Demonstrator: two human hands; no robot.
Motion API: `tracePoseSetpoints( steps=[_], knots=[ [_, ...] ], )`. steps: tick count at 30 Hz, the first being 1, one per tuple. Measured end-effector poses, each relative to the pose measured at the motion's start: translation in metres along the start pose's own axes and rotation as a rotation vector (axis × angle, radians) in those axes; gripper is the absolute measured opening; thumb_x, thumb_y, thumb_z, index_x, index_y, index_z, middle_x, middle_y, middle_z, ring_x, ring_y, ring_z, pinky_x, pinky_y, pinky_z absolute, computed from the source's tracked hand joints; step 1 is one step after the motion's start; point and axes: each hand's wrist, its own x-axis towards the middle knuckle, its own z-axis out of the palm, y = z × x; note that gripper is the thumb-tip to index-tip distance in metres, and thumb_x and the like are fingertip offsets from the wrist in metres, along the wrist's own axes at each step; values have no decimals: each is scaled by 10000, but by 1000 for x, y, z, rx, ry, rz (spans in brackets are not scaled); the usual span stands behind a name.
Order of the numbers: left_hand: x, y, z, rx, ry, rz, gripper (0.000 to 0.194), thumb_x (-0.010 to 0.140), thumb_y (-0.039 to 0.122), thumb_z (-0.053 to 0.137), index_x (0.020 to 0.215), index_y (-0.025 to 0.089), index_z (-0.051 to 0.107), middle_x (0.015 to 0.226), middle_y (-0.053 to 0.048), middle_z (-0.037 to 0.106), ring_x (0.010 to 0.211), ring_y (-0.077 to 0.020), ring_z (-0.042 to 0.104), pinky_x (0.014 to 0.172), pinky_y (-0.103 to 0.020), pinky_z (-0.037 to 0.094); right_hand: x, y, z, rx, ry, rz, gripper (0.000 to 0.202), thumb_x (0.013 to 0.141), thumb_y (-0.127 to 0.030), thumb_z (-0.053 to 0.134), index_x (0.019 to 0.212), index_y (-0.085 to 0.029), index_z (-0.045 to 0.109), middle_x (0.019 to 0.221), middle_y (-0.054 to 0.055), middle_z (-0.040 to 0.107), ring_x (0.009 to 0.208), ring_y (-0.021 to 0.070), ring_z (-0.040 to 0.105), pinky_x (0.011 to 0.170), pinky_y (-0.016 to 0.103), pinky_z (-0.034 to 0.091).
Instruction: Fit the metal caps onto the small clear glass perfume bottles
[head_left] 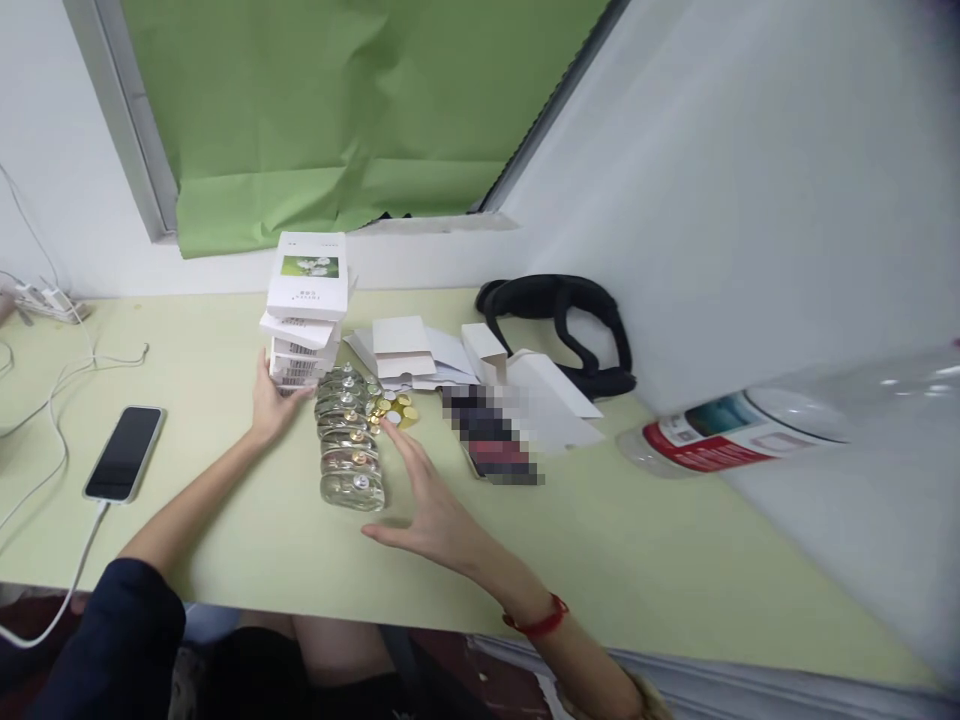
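My left hand rests against the lower near-left corner of a stack of white boxes, its thumb spread along the front and its other fingers partly hidden by the stack. The top box bears a picture of white flowers. From the stack toward me runs a row of small clear glass bottles, lying side by side, each with a shiny round piece on it. Just right of this row my right hand is open, thumb and fingers apart, holding nothing. Near its fingertips lie loose gold and silver discs.
Opened white cartons lie behind the discs, beside a blurred dark item. A black padded strap sits at the back wall. On the right is a large plastic bottle; on the left, a phone with a white cable.
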Motion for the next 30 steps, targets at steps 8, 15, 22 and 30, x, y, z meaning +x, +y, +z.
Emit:
tracePoseSetpoints(
  steps=[8, 15, 22, 30],
  knots=[
    [36, 5, 10, 198, 98, -186, 771, 811, 208, 625, 1483, 57, 279, 1466, -193, 416, 1399, -287, 362, 1189, -455, 224, 22, 11, -5, 63, -259, 148, 1246, 718, -570, 738, 1575, -203, -89, 1603, 181, 32, 1495, 342, 41, 1199, 541, 186],
    [-56, 29, -13, 2, -39, 455, 647, 972, 434, 410, 1540, 214, 194, 1547, -141, 284, 1437, -259, 297, 1165, -490, 298, 19, 29, 9, 56, -265, 140, 1342, 699, -580, 758, 1538, -244, -234, 1607, 160, -74, 1494, 337, -40, 1206, 526, 175],
    [-88, 43, -10, 244, -453, 713, 1098, 795, 651, 636, 1589, 184, 39, 1599, -206, 0, 1487, -389, 63, 1171, -571, 235, 24, 49, 33, -33, -208, -24, 1318, 769, -648, 672, 1497, -180, -322, 1579, 253, -95, 1479, 392, -10, 1177, 589, 194],
    [-73, 38, 0, 349, -391, 604, 1103, 775, 670, 656, 1584, 217, 58, 1594, -216, 62, 1474, -391, 145, 1113, -558, 339, 63, 47, -15, 23, -386, 109, 1295, 677, -458, 807, 1586, -80, -35, 1576, 226, 151, 1463, 325, 228, 1170, 464, 299]
  ],
)
